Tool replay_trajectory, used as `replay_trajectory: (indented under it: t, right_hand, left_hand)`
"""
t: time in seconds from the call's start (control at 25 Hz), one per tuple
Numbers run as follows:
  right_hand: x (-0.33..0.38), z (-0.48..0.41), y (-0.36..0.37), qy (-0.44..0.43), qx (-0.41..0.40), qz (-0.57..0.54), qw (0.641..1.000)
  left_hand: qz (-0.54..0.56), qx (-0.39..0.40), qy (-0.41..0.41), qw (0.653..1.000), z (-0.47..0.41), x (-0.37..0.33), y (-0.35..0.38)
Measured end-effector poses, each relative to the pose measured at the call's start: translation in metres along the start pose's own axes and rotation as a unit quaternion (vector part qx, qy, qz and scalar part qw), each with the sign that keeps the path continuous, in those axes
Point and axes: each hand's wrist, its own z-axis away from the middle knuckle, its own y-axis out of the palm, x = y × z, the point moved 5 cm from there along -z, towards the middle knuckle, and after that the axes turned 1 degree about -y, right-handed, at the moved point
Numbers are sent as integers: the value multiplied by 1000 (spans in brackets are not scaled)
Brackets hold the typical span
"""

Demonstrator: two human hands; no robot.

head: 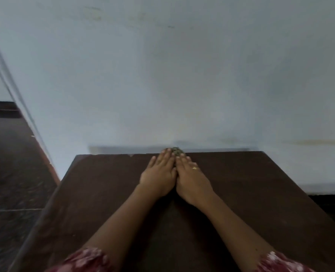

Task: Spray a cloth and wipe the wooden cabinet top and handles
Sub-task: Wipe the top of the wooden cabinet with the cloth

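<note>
Head view, hands (pixel 175 173) pressing cloth (pixel 177 151), cabinet top (pixel 241 193), wall (pixel 162 75) behind

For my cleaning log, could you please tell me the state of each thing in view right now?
Dark brown wooden cabinet top: bare apart from hands and cloth.
Small greenish crumpled cloth: at the far edge by the wall, mostly hidden under the fingers.
Left hand: flat, palm down, pressing the cloth.
Right hand: flat, palm down beside the left, touching it, wearing a gold ring.

Dark wooden cabinet top (pixel 241 193) carries a small greenish cloth (pixel 177 151) at its far edge.
</note>
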Motion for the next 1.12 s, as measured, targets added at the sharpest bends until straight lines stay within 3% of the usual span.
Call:
replay_trajectory:
  t: [0.16,0.68,1.12]
  right_hand:
    - [8,-10,2,43,1,-12,999]
    - [180,-83,50,-133,49,-15,990]
    - [212,-61,51,-186,73,-51,979]
  left_hand:
    - [-26,4,2,1000,-9,14,-4]
    - [9,-21,-186,982,58,186,-41]
    - [18,-18,-225,974,102,199,-44]
